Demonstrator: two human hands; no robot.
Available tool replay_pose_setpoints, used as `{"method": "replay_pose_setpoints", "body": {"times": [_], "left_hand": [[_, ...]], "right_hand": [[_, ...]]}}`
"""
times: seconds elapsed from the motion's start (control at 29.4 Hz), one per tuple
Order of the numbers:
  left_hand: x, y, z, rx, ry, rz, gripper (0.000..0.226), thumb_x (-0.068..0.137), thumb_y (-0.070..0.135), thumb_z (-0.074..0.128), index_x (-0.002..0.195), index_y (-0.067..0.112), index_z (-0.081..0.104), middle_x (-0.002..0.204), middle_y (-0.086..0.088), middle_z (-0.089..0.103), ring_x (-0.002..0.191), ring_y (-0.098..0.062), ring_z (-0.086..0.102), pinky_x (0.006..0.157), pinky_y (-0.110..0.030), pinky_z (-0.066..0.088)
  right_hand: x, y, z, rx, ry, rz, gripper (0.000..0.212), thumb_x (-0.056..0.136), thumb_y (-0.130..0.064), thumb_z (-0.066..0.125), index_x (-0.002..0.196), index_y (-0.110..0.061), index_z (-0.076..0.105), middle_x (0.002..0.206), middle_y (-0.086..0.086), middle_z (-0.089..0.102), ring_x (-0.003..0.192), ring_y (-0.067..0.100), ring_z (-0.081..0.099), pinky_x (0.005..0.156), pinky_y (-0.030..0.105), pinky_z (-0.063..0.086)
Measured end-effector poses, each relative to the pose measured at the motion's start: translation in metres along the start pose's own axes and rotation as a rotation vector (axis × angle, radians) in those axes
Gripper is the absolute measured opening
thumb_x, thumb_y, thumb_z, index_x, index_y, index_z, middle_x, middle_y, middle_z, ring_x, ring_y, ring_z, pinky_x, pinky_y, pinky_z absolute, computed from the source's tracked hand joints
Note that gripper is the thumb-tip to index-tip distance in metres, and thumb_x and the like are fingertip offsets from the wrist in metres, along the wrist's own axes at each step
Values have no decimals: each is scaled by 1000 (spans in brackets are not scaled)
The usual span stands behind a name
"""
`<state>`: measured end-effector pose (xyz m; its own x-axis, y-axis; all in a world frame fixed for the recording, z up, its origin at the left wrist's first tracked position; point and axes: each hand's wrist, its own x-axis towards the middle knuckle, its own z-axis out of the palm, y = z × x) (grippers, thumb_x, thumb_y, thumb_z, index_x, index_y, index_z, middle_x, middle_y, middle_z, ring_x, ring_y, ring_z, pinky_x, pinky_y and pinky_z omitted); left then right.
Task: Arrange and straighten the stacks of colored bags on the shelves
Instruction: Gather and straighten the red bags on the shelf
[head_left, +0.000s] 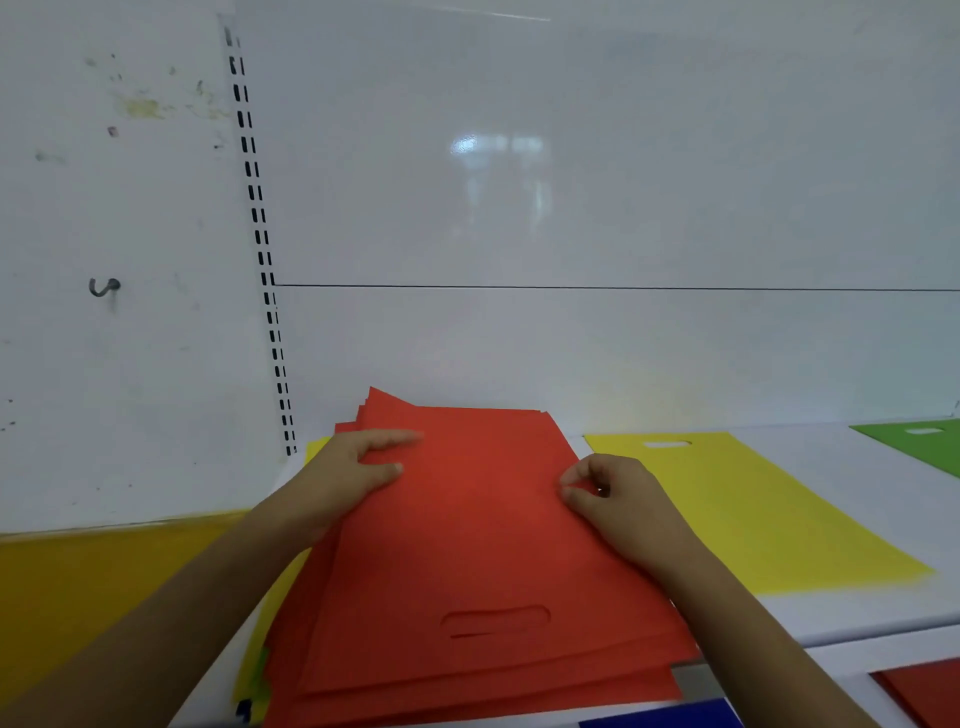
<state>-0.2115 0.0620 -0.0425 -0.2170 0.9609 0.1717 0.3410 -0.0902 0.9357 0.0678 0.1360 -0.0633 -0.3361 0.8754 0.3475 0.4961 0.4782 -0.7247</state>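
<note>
— Where is the stack?

— I log the stack of red bags (467, 545) at the left end of the white shelf (857, 519), running from the back panel (571, 208) to the front edge. The sheets are fanned, their far corners out of line; a handle slot shows near the front edge.

— Hands?

— I see the left hand (353, 478) lying flat on the stack's far left part, fingers straight and spread. The right hand (618, 499) sits at the stack's right edge, thumb and forefinger curled and pinching the top sheets.

— Surroundings?

— Yellow bags (317, 447) show under the stack's left side. A yellow bag (753, 519) lies just right of the stack, a green bag (919, 441) toward the shelf's right end, well apart. A slotted upright (260, 234) bounds the back panel on the left; beyond it I note a wall hook (104, 286).
</note>
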Motion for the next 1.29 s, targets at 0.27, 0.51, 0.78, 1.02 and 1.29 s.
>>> {"method": "replay_pose_setpoints", "body": {"times": [0.27,0.51,0.78,1.02,1.29], "left_hand": [[-4,-4,-11,-52,272,60,39,90,-4,53,104,28,70,110,1,65,90,-13,65,72,-20,52],[-4,1,-29,-159,276,-3,38,91,-1,55,106,31,67,117,-6,63,91,-20,66,75,-30,55],[-19,23,-23,97,185,189,55,86,12,65,131,38,50,128,8,54,108,-10,57,90,-32,51],[-30,60,0,-5,154,265,52,86,8,64,123,44,55,124,5,56,103,-14,61,86,-40,54],[-52,110,90,82,71,406,49,82,6,68,122,34,59,123,6,59,109,-15,58,99,-41,47]], "right_hand": [[-12,-23,-1,273,-139,98,20,80,-20,74,98,-23,67,98,-4,69,80,8,65,66,23,54],[-30,-33,-8,296,-239,117,35,77,-15,76,107,-28,64,110,-5,66,87,5,67,74,24,56],[-52,-56,-26,54,-95,-24,37,81,-22,71,113,-36,58,112,-16,60,90,-2,60,81,20,50],[-95,-58,-60,-13,23,-4,46,82,-24,70,122,-36,52,116,-22,54,102,-6,54,89,15,44],[-163,-24,-135,-27,136,61,45,83,-25,69,121,-40,50,114,-29,50,102,-11,52,85,8,43]]}}
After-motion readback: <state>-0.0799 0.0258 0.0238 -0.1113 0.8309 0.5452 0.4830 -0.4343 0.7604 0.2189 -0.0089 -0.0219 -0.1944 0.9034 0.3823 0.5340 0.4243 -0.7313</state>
